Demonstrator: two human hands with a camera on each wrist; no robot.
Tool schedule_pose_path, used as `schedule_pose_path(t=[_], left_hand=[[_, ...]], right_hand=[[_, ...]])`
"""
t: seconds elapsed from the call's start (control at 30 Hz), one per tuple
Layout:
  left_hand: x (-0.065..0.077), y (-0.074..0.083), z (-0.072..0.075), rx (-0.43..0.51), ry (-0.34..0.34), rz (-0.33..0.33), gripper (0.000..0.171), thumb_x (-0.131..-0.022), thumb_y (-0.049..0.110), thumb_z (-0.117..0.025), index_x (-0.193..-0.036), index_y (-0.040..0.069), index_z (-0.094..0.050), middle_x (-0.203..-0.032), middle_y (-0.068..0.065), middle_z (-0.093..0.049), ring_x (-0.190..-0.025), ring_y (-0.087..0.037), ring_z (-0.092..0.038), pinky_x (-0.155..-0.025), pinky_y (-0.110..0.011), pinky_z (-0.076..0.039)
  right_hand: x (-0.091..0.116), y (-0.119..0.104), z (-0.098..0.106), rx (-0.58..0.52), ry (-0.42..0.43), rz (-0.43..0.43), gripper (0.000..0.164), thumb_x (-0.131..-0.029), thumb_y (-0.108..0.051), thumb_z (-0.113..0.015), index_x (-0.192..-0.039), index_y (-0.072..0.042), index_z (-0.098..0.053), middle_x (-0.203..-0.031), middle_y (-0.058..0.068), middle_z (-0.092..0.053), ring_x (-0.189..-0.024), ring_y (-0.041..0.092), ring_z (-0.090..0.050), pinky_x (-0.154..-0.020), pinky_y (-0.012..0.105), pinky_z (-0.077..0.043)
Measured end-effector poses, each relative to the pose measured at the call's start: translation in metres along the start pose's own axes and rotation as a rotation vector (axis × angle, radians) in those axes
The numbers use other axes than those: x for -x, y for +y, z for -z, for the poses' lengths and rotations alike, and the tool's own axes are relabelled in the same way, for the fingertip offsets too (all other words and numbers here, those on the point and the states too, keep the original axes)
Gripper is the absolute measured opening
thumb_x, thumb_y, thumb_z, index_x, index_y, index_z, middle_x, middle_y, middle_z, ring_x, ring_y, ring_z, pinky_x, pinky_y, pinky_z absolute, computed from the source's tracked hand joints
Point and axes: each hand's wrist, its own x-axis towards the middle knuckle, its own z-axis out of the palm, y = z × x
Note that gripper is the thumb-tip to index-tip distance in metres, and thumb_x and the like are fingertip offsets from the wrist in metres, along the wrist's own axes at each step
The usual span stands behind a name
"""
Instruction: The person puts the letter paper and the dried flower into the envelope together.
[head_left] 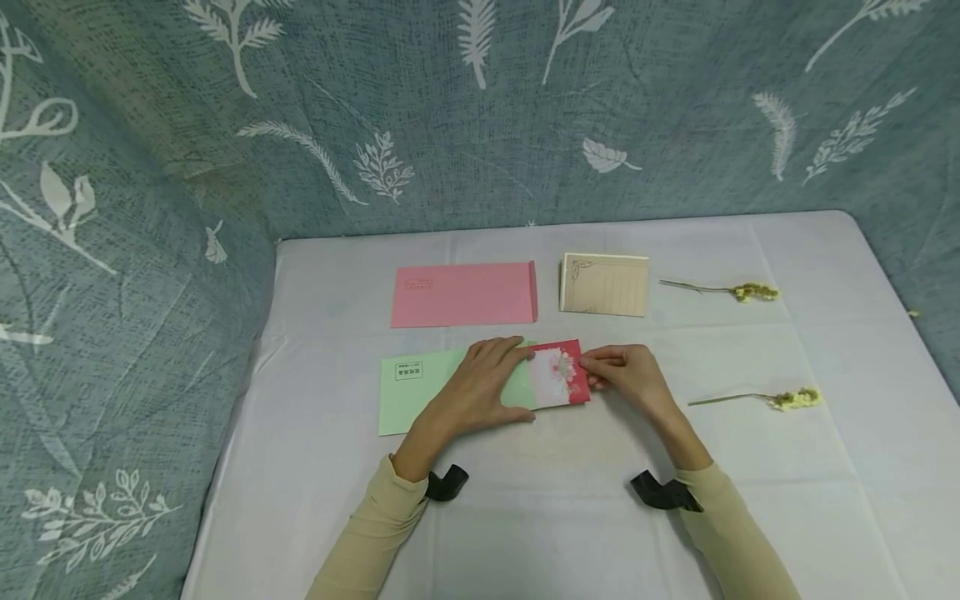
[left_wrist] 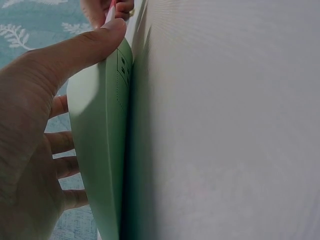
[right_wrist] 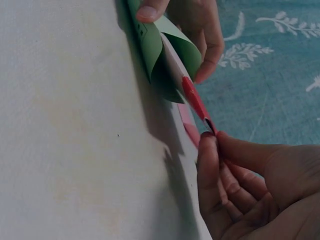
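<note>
My left hand (head_left: 483, 387) spans the light green envelope (head_left: 420, 387), thumb at its near edge and fingers at its far edge. In the right wrist view the envelope's mouth (right_wrist: 187, 50) bows open between those fingers. A red and white floral card (head_left: 557, 375) sits partly inside that mouth, its red end sticking out to the right. Thumb and index finger of my right hand (head_left: 626, 375) pinch the card's red end. The left wrist view shows the left thumb (left_wrist: 100, 42) along the green envelope's edge. The card's inner part is hidden by the envelope.
Behind the green envelope lies a pink envelope (head_left: 465, 296). To its right is a beige folded card (head_left: 604, 286) with a printed corner ornament. Two dried yellow flower stems (head_left: 753, 292) lie at the right. A patterned blue-green cloth (head_left: 480, 150) hangs behind the white-covered table (head_left: 540, 533).
</note>
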Motion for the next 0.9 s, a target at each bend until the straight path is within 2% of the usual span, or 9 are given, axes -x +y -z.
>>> schedule_pose_path(t=[0.13,0.57,0.9], left_hand=[[0.0,0.0,0.0,0.006,0.001,0.004,0.086,-0.073,0.051,-0.082,-0.14,0.01,-0.048,-0.145,-0.012,-0.045,-0.134,-0.027,-0.041,-0.112,-0.045,-0.03],[0.0,0.0,-0.001,0.018,-0.01,-0.006,0.086,-0.073,0.052,-0.081,-0.141,0.011,-0.048,-0.146,-0.012,-0.045,-0.134,-0.026,-0.04,-0.113,-0.044,-0.029],[0.001,-0.001,0.0,0.014,-0.029,-0.008,0.088,-0.073,0.053,-0.081,-0.143,0.011,-0.047,-0.147,-0.012,-0.044,-0.134,-0.027,-0.04,-0.113,-0.045,-0.029]], right_hand=[[-0.001,0.0,-0.003,0.001,-0.004,0.025,0.027,-0.094,-0.008,-0.065,-0.109,0.014,-0.067,-0.081,0.013,-0.073,-0.064,0.006,-0.064,-0.061,0.021,-0.055],[0.001,-0.005,-0.014,0.007,-0.026,0.005,0.026,-0.093,-0.008,-0.066,-0.109,0.013,-0.068,-0.082,0.013,-0.073,-0.063,0.008,-0.064,-0.06,0.021,-0.055],[0.001,-0.004,-0.024,0.046,-0.041,0.025,0.027,-0.093,-0.014,-0.068,-0.106,0.009,-0.071,-0.075,0.01,-0.071,-0.061,0.011,-0.063,-0.057,0.022,-0.054]])
